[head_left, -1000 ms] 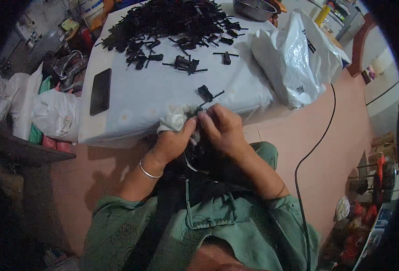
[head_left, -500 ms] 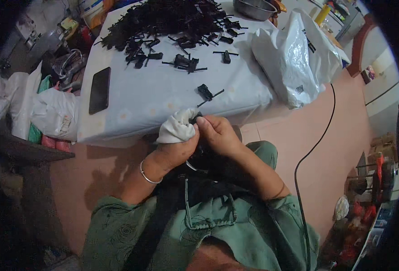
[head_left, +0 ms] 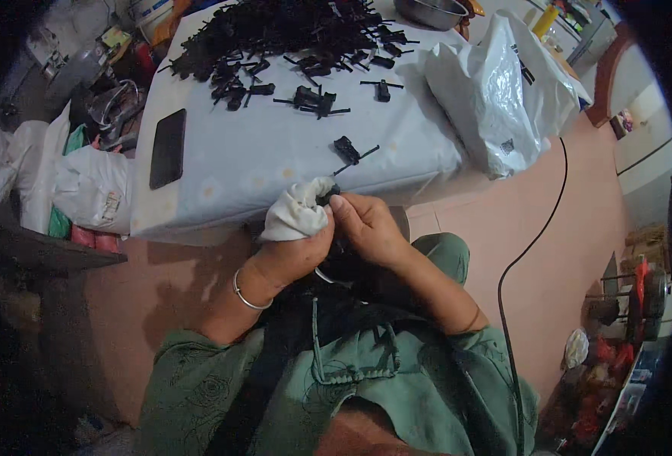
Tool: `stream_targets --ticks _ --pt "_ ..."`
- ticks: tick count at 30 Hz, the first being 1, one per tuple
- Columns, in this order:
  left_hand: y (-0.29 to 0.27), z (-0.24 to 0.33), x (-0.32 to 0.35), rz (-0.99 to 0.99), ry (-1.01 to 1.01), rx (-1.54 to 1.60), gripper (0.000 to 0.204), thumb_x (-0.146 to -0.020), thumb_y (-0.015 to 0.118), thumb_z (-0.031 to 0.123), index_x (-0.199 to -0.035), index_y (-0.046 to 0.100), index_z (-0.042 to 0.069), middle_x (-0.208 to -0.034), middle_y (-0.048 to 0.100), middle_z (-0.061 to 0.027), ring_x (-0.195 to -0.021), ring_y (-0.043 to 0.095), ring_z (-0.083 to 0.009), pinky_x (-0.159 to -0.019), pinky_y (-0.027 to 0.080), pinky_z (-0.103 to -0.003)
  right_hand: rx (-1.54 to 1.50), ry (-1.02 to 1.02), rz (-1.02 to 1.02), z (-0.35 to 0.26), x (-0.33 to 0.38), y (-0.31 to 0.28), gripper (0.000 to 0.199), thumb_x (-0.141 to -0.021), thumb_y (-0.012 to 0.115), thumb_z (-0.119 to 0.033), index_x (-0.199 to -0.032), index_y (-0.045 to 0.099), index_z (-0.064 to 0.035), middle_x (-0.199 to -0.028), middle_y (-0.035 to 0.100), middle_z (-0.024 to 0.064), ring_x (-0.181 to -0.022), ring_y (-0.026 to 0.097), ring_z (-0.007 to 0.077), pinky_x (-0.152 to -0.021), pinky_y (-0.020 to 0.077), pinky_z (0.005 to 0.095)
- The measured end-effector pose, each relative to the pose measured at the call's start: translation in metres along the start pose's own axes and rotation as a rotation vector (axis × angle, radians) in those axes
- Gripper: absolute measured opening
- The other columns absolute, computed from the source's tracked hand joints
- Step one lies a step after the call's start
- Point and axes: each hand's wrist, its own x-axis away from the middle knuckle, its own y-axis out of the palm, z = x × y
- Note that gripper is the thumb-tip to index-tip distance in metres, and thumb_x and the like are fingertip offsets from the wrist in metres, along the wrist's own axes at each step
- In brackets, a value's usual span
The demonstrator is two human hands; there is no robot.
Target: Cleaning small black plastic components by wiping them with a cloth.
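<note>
Your left hand is closed around a bunched white cloth at the frame's centre, below the white-covered table. Your right hand, fingers curled, pinches a small black part against the cloth; its long axis cannot be told. Both forearms rise from the lower edge and meet there.

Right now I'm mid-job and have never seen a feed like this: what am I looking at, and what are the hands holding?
There is no machine here: a person works with bare hands. The one picture comes from a wide camera on that person's head, looking down, so straight edges bend.

The left hand has its grip closed on a white cloth. The right hand pinches a small black part against the cloth.

In front stands a table under a pale cover. On it lie a heap of black parts, a dark phone and a white plastic bag.
</note>
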Motion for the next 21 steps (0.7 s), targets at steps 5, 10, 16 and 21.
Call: stream_targets --ticks 5,10,16,21 --pt "0.001 0.001 0.007 -0.014 -0.47 0.5 0.021 -0.077 0.056 0.004 -0.097 0.054 -0.002 -0.08 0.058 -0.0088 -0.069 0.057 -0.0157 -0.06 0.046 -0.029 -0.379 0.001 0.021 -0.011 0.005 -0.008 0.026 -0.091 0.044 -0.023 -0.083 0.054 -0.0007 -0.067 0.049 -0.0045 -0.065 0.044 0.0058 -0.059 0.0389 0.023" --pt "-0.005 0.005 0.002 -0.043 -0.649 0.744 0.016 -0.083 0.051 0.008 -0.096 0.054 -0.001 -0.074 0.057 -0.0002 -0.059 0.052 -0.0059 -0.048 0.042 -0.02 -0.252 -0.043 0.119 0.014 0.008 -0.013 0.021 -0.088 0.05 -0.019 -0.095 0.054 0.0003 -0.072 0.049 -0.0039 -0.068 0.045 0.0064 -0.061 0.0396 0.0224" --pt "0.001 -0.014 0.009 -0.043 -0.74 1.04 0.015 -0.084 0.048 0.01 -0.094 0.056 0.002 -0.084 0.061 -0.0075 -0.074 0.059 -0.015 -0.064 0.049 -0.028 -0.084 0.061 -0.114 0.016 0.016 -0.01 0.023 -0.082 0.058 -0.012 -0.099 0.054 0.0013 -0.081 0.056 0.0008 -0.072 0.048 0.0074 -0.064 0.0405 0.023" --pt "0.002 -0.007 0.003 0.049 -0.807 1.378 0.013 -0.085 0.046 0.009 -0.089 0.057 0.004 -0.08 0.06 -0.0035 -0.068 0.057 -0.0105 -0.055 0.046 -0.022 0.124 -0.206 0.073 0.004 0.022 -0.012 0.017 -0.078 0.06 -0.009 -0.093 0.056 -0.0006 -0.074 0.057 0.0071 -0.063 0.051 0.0112 -0.058 0.0417 0.0253"
